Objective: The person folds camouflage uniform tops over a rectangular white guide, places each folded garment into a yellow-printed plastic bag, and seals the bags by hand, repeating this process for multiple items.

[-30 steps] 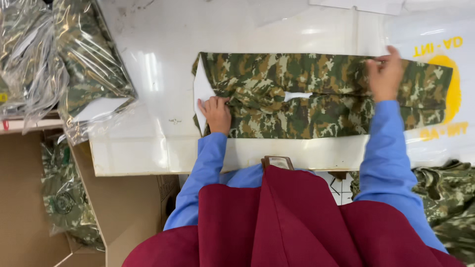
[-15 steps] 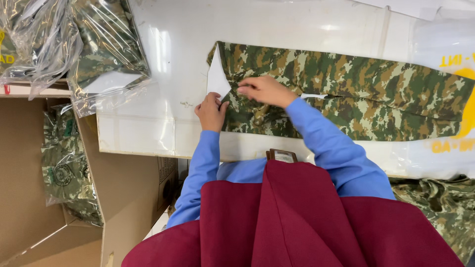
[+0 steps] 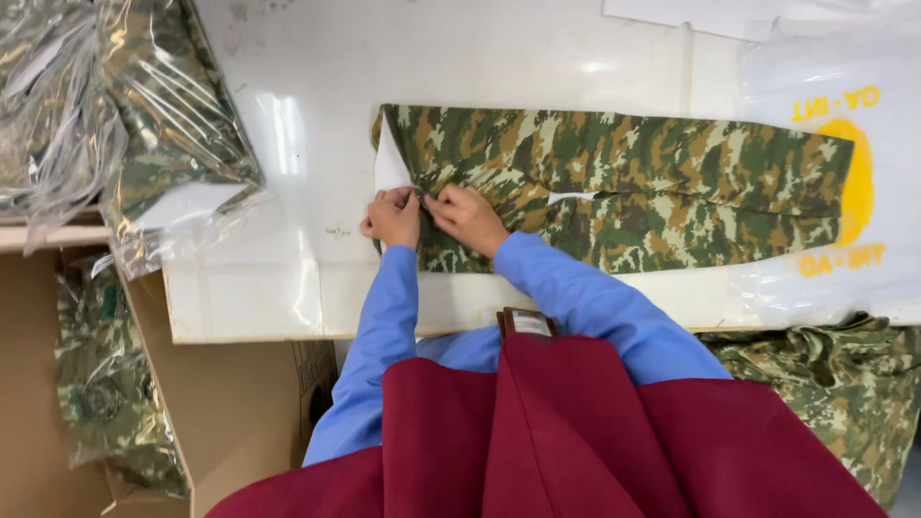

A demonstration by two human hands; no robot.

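A folded camouflage garment lies lengthwise on the white table, with a white card showing at its left end. My left hand pinches the garment's cloth at the left end, just below the card. My right hand is beside it, fingertips pressed on the same spot, gripping the fabric. Both blue sleeves reach forward over a dark red apron.
Bagged camouflage garments are piled at the left in clear plastic. An open cardboard box with another bagged garment stands below left. A clear bag with yellow print lies under the garment's right end. Loose camouflage cloth sits at lower right.
My right hand came from the garment's far right end across to the left end and now meets my left hand. The view shifted a little to the right.
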